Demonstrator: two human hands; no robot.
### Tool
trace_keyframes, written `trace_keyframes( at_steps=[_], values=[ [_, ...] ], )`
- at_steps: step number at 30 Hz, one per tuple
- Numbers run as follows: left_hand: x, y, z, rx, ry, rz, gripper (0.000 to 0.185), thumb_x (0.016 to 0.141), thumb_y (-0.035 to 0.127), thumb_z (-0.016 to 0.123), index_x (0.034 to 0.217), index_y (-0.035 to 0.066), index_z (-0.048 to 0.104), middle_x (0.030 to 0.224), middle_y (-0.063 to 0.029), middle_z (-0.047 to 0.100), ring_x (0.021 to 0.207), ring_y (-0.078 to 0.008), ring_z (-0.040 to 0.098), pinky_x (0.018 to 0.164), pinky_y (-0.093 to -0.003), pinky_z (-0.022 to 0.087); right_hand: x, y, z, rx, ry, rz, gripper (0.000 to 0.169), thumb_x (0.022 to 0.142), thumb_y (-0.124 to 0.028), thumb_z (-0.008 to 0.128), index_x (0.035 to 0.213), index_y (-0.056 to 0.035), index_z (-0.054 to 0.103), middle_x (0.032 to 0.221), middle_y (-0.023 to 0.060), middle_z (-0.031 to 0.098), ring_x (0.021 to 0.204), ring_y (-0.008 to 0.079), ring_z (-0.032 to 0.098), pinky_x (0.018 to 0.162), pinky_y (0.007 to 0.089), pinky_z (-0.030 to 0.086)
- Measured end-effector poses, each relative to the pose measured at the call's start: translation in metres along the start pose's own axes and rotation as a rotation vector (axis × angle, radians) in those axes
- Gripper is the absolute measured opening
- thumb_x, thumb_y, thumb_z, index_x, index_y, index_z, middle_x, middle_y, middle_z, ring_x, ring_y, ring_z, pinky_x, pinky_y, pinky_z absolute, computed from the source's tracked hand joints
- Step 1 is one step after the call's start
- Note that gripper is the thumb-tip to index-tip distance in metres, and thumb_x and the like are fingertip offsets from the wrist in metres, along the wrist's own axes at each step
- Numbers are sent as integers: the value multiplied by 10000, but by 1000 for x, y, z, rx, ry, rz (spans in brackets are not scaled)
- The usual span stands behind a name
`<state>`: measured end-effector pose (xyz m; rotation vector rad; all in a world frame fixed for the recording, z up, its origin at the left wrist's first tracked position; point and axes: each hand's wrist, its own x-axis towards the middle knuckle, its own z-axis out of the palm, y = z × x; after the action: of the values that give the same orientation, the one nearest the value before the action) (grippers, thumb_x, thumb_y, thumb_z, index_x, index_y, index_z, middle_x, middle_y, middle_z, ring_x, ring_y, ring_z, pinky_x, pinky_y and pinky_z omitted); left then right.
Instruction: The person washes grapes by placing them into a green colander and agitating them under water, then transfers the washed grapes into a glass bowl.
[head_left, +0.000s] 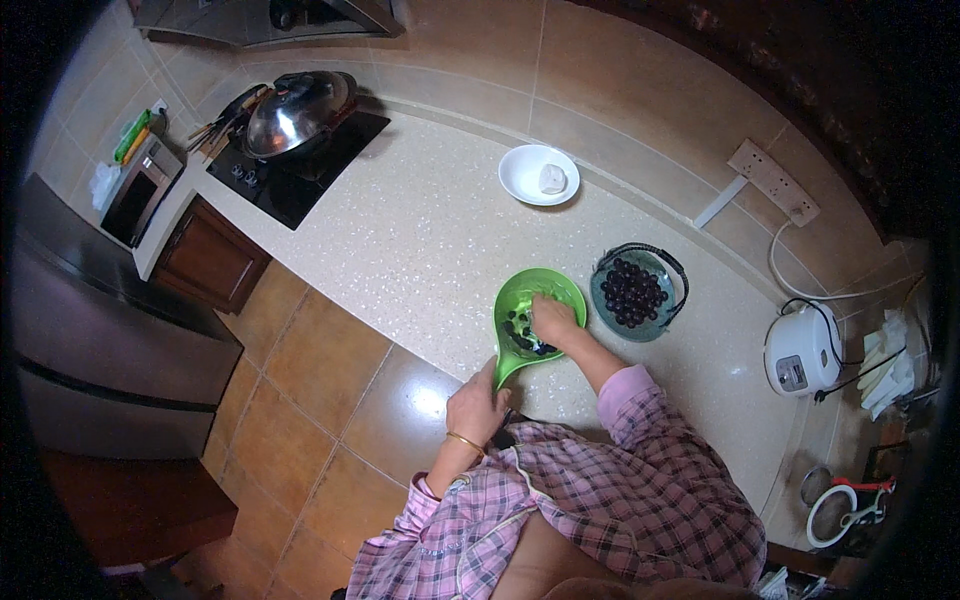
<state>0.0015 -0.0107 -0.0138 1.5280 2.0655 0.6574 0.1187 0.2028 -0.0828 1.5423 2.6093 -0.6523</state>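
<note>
My left hand grips the handle of a green plastic bowl that stands on the speckled countertop. Dark round fruit, apparently grapes, lie in the bowl with what looks like water. My right hand reaches down inside the bowl among them. Its fingertips are hidden, so whether they hold a grape does not show. Just right of the bowl is a blue-green dish with a dark wrapped handle, heaped with dark grapes.
Near the wall sits a white bowl holding a whitish lump. A domed-lid wok rests on the black cooktop at the far left. A white rice cooker stands at right, below a power strip. Brown tiles cover the floor.
</note>
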Motion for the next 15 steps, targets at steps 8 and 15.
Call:
trace_keyframes(
  at_steps=[8,15],
  values=[
    [0,0,0,-7,12,10,605,826,220,670,1383,123,453,1013,-194,656,880,-373,652,748,-461,521,-2,-15,-24,-26,-120,19,329,954,-295,460,1056,-43,644,904,219,695,847,380,691,768,477,531],
    [0,2,-1,1,2,4,607,825,221,670,1382,126,447,1001,-195,654,876,-373,653,742,-463,524,-1,-2,7,-208,226,-177,201,880,-136,540,1033,-18,593,950,203,679,885,376,663,787,468,519]
  ],
)
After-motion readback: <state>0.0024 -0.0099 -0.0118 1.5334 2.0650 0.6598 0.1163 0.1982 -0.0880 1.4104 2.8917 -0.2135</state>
